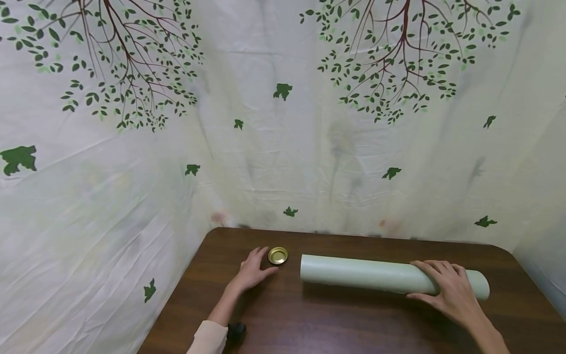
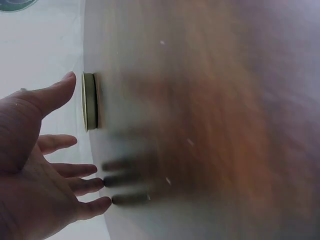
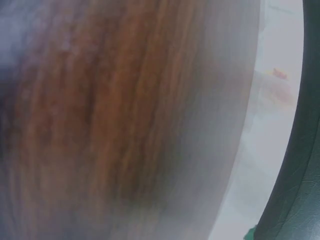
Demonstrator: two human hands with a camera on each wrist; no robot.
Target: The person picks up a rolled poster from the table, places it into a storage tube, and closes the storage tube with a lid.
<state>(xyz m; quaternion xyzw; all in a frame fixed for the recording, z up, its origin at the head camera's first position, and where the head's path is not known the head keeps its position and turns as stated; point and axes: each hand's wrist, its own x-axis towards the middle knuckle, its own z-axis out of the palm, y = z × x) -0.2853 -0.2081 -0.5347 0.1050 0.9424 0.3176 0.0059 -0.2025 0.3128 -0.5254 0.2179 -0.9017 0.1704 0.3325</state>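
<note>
A round gold lid (image 1: pixel 278 255) with a raised rim lies on the wooden table, near its far edge. My left hand (image 1: pixel 254 269) is just left of it, fingers spread and thumb reaching along its near side. In the left wrist view the same lid (image 2: pixel 90 102) sits beyond the thumb tip, and the fingers of my left hand (image 2: pixel 55 175) are loosely extended with nothing in them. My right hand (image 1: pixel 448 290) grips a long pale green tube (image 1: pixel 358 271) near its right end, fingers over the top and thumb on the near side. A dark shadow falls beneath the tube.
The brown wooden table (image 1: pixel 283 324) has rounded far corners. Behind it hangs a pale cloth (image 1: pixel 265 162) printed with trees and green leaves. A small black object (image 1: pixel 236 332) shows beside my left sleeve (image 1: pixel 209 337).
</note>
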